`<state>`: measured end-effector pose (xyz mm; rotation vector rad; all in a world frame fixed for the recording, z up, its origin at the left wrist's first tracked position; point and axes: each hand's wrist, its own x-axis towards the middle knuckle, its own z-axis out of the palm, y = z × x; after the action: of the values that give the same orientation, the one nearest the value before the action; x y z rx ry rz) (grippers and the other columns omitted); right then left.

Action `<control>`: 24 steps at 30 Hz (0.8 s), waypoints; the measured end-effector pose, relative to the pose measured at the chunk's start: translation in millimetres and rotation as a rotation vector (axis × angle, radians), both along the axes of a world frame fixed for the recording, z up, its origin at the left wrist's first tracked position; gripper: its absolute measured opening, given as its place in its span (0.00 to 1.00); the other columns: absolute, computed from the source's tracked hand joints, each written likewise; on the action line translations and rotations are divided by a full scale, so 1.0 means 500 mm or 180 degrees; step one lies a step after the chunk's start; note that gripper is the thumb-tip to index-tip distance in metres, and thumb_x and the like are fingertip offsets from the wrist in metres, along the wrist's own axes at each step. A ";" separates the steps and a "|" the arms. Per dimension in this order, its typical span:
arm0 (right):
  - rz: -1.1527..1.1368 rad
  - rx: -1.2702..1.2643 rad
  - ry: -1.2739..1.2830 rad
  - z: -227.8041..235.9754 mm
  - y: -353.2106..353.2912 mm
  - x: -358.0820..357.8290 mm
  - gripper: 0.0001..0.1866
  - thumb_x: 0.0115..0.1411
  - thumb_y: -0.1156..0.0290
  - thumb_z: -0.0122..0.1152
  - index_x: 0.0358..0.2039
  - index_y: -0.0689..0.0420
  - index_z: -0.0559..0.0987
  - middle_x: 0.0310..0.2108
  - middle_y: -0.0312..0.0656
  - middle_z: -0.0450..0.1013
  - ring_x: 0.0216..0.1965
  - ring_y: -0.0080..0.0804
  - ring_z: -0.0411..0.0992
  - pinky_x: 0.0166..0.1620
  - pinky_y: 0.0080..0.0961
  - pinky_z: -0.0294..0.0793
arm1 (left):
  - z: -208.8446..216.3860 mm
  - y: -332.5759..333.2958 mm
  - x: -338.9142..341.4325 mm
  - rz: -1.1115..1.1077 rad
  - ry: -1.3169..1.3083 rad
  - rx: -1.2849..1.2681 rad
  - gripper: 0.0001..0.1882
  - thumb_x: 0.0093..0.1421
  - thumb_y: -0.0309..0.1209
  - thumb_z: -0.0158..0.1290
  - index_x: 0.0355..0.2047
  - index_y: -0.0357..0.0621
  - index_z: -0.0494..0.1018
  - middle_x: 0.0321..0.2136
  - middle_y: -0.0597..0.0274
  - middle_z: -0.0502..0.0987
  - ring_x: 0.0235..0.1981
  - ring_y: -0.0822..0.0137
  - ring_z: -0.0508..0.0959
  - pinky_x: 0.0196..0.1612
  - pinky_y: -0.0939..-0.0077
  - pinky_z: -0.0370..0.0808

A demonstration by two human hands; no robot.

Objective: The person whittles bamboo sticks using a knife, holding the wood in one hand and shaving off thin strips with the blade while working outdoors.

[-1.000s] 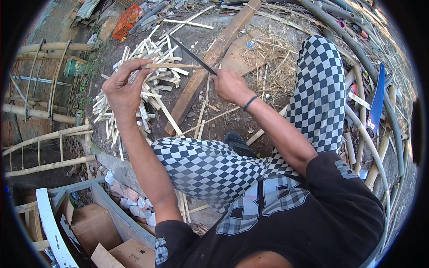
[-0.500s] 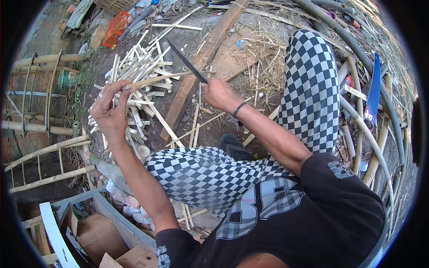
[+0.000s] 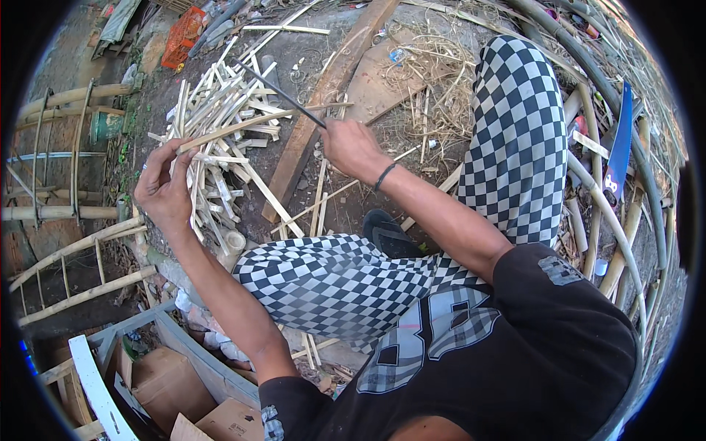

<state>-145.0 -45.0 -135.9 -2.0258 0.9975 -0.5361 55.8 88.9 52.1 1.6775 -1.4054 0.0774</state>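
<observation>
We see by soft, diffuse daylight, brightest toward the upper right, with fisheye distortion and blackened corners.

Outdoor work yard
Split sticks (image 3: pixel 213 117) are lying toward the ground's (image 3: pixel 346 213) left edge, shavings (image 3: pixel 450 84) are littering its middle, poles (image 3: pixel 625 252) are lining its right edge.

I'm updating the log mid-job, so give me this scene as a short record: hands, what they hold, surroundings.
Left hand: holds one end of a thin wooden strip
Right hand: holds a dark-bladed knife
Strip and knife: cross in view, contact unclear
Front left: pile of pale sticks
Front centre: wooden beam
Far right: blue saw-like tool
</observation>
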 end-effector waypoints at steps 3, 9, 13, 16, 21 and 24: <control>-0.0010 -0.0142 -0.0433 0.008 0.026 0.017 0.14 0.65 0.63 0.49 0.35 0.60 0.78 0.23 0.60 0.75 0.29 0.62 0.75 0.37 0.52 0.75 | 0.008 0.009 0.001 -0.0064 -0.0062 -0.0003 0.12 0.54 0.13 0.59 0.39 0.33 0.78 0.36 0.58 0.81 0.38 0.71 0.79 0.44 0.79 0.76; -0.0321 0.0111 0.0289 -0.115 -0.029 0.002 0.13 0.64 0.64 0.50 0.36 0.60 0.78 0.30 0.61 0.77 0.36 0.60 0.77 0.41 0.50 0.75 | -0.008 0.011 0.036 0.0423 0.0058 0.0086 0.13 0.55 0.17 0.61 0.41 0.35 0.79 0.36 0.62 0.81 0.35 0.77 0.78 0.40 0.83 0.74; -0.0282 0.0199 0.0437 -0.092 -0.017 -0.010 0.16 0.65 0.62 0.50 0.34 0.62 0.79 0.30 0.60 0.77 0.36 0.59 0.77 0.41 0.52 0.75 | -0.025 0.005 0.018 0.0418 0.0437 -0.0084 0.13 0.55 0.18 0.61 0.42 0.35 0.79 0.35 0.62 0.81 0.33 0.79 0.76 0.36 0.85 0.72; -0.0416 0.0289 0.0403 -0.100 -0.014 -0.028 0.17 0.65 0.62 0.50 0.34 0.64 0.79 0.30 0.59 0.77 0.36 0.59 0.77 0.41 0.52 0.75 | -0.007 -0.022 -0.030 0.0302 0.0367 0.0084 0.11 0.56 0.17 0.60 0.41 0.34 0.79 0.36 0.60 0.81 0.36 0.76 0.77 0.42 0.81 0.73; -0.0374 0.0244 0.0547 -0.056 -0.013 -0.038 0.16 0.64 0.63 0.50 0.35 0.64 0.79 0.30 0.60 0.77 0.36 0.59 0.77 0.42 0.50 0.76 | 0.000 -0.045 -0.042 -0.0049 0.0348 0.0009 0.12 0.56 0.17 0.59 0.42 0.33 0.78 0.37 0.56 0.82 0.40 0.71 0.80 0.48 0.76 0.75; -0.0330 0.0122 0.0753 -0.052 -0.037 -0.046 0.14 0.62 0.67 0.50 0.36 0.63 0.80 0.30 0.59 0.77 0.37 0.58 0.77 0.42 0.49 0.76 | -0.006 -0.062 -0.028 -0.0109 0.0462 -0.0013 0.11 0.56 0.16 0.59 0.41 0.33 0.79 0.36 0.56 0.82 0.38 0.72 0.79 0.46 0.78 0.76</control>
<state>-167.8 -63.3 -161.8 -2.0446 1.2497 -0.3328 41.9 58.0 48.9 1.6216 -1.3232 -0.0598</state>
